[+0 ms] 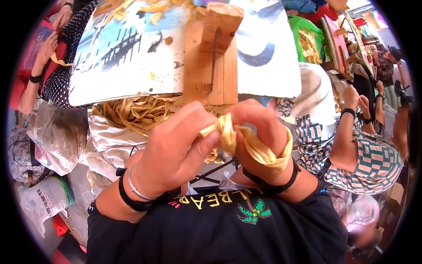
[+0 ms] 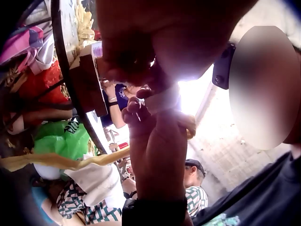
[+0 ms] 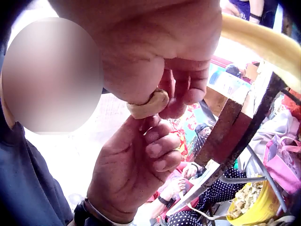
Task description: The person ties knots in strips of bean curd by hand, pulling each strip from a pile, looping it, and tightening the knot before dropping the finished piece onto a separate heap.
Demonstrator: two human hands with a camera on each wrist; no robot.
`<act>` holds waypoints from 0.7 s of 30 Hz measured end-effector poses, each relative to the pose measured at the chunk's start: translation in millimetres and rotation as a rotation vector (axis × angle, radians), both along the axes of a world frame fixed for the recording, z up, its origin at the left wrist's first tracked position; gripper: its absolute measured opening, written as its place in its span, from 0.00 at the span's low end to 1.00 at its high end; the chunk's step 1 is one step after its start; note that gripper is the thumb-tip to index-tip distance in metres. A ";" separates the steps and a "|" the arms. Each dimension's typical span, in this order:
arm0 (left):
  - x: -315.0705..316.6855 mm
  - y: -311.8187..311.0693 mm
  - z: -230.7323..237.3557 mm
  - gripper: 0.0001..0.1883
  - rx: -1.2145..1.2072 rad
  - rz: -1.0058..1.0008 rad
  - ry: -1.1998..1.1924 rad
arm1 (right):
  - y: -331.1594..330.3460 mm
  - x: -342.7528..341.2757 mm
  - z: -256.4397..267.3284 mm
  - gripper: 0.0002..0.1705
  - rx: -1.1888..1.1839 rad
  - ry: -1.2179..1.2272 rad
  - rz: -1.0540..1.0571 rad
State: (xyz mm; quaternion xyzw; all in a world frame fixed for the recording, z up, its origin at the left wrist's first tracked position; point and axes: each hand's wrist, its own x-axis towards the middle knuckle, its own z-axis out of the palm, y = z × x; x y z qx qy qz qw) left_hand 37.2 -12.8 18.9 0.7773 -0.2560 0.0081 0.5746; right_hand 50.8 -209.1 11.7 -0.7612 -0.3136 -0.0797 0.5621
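Lying fwd of L hand (image 1: 173, 147) & R hand (image 1: 263, 128): table (image 1: 132, 83), wooden stand (image 1: 195, 75) on it. Strip pile (image 1: 132, 112) shows at near table edge, fwd-left. Both hands curled, pinching yellow strip (image 1: 227, 134) btwn them, a length draped over R hand. Prob. mid-knotting; next move likely needs firm grip & pulling it snug.

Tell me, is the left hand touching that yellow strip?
Touching. The head view shows the left hand pinching the yellow strip near one end, between thumb and forefinger.
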 end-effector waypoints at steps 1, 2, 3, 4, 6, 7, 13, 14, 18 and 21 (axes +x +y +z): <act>1.2 0.4 0.2 0.04 0.007 0.024 -0.058 | 2.9 1.6 -2.5 0.11 0.033 0.021 -0.043; 1.0 2.1 2.7 0.04 0.024 0.009 -0.081 | 5.8 3.3 -5.1 0.04 0.067 0.042 -0.085; 0.7 5.8 6.7 0.03 0.039 -0.008 -0.103 | -1.8 4.3 -1.6 0.06 0.008 0.109 -0.109; 0.2 9.4 8.6 0.03 0.054 -0.026 -0.125 | -9.4 4.6 3.1 0.11 -0.053 0.175 -0.134; -1.2 16.7 4.8 0.04 0.036 -0.026 -0.019 | -20.2 3.5 14.0 0.21 -0.060 0.220 -0.209; -2.0 20.3 5.5 0.05 0.042 -0.042 0.052 | -20.6 3.0 13.3 0.21 -0.002 0.253 -0.154; -2.5 -0.2 7.3 0.16 -0.121 0.058 0.136 | -19.0 -0.4 7.8 0.18 -0.099 0.318 -0.036; -4.2 -4.4 7.7 0.18 -0.132 0.075 0.162 | -15.4 -0.6 4.6 0.17 -0.139 0.277 -0.012; -4.7 -2.5 -0.7 0.15 -0.067 0.010 0.122 | -3.7 0.9 -1.9 0.15 0.127 0.226 -0.049; -8.8 -3.2 0.3 0.13 -0.148 -0.033 0.160 | -2.1 -3.6 8.1 0.24 0.584 0.761 0.230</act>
